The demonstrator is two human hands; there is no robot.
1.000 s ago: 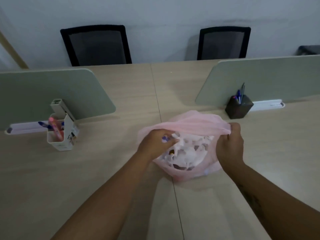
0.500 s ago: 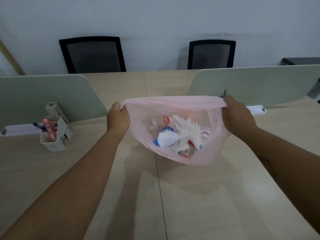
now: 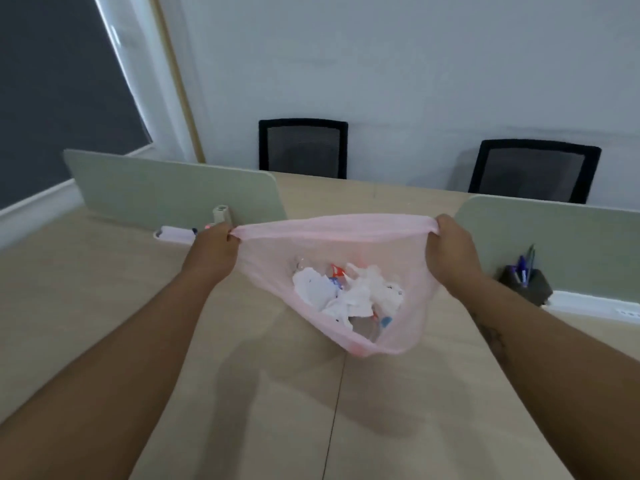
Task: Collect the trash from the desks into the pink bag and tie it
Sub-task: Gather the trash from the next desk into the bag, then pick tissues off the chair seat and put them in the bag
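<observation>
Wider apart than a moment ago, left hand (image 3: 213, 249) and right hand (image 3: 450, 252) are each gripping a bunched end of the pink bag (image 3: 329, 230) rim, fingers curled round it, stretching the mouth taut above the desk (image 3: 104, 296). Crumpled trash (image 3: 349, 292) is sagging below and between the two grips. Just beyond the right grip a dark pen holder (image 3: 526, 284) is sitting; a black chair (image 3: 303, 148) is standing farther back, between the grips.

An office: a long shared desk (image 3: 104, 306) split by green dividers (image 3: 173, 192), two mesh chairs (image 3: 303, 148) at top centre and right, a pen holder (image 3: 526, 284) at right.
</observation>
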